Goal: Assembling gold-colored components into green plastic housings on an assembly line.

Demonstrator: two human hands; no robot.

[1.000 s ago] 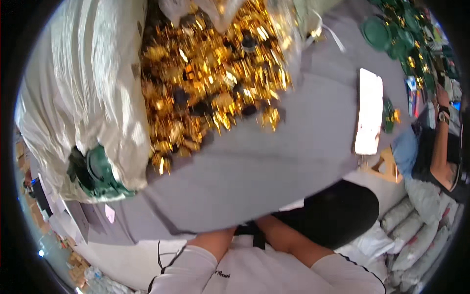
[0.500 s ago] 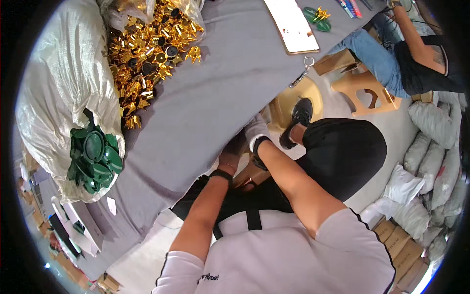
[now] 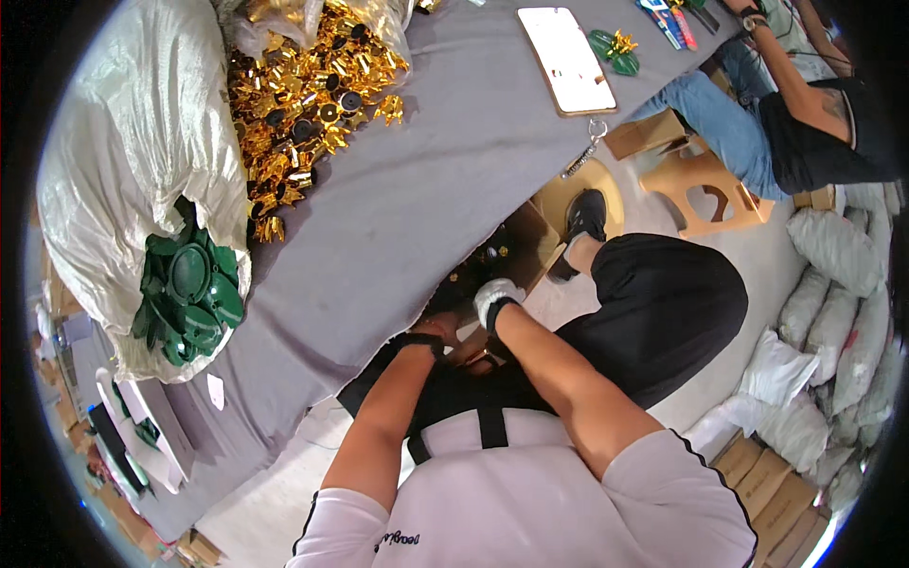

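Beneath the worktop's (image 3: 398,208) near edge is an open cardboard box (image 3: 537,237). By it are the white-gloved right hand (image 3: 498,295) and left hand (image 3: 438,328) (shadowed; whether fingers are apart or together cannot be told). Inside lie seemingly small pieces (image 3: 500,252); wrists kept clear of that edge should reach more cleanly.

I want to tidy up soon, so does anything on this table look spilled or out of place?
Gold pieces lie in a loose heap on the gray cloth, beside clear plastic, so they look spilled, though that may be deliberate. The phone sits near the cloth's edge. Nothing looks plainly damaged.
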